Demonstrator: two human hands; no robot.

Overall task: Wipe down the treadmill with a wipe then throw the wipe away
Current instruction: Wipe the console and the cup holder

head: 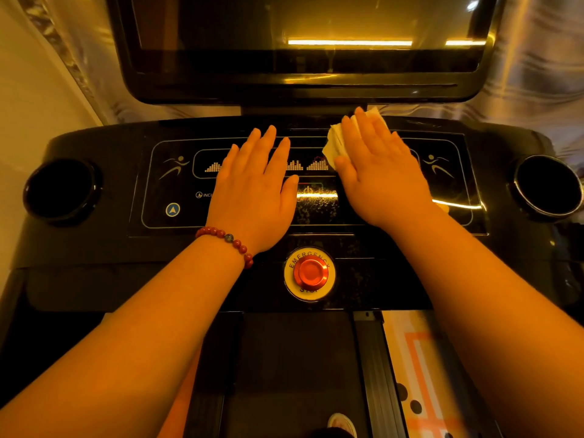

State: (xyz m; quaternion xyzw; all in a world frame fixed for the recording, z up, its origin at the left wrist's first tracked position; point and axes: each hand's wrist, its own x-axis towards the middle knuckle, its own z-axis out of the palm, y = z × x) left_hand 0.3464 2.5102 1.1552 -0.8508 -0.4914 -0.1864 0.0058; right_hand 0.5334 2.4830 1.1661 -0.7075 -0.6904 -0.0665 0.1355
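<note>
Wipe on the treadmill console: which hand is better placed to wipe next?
The right hand: it lies flat on the wipe, pressing it to the control panel. The left hand rests bare on the panel, off the wipe.

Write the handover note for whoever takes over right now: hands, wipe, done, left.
Left hand: flat on the console, fingers straight, holding nothing.
Right hand: flat, pressing the wipe onto the console's upper part, right of centre.
Done: the patch between the hands looks wet, so probably wiped; how much else is wiped cannot be told.
Left: the rest of the console, then throw the wipe away.
</note>
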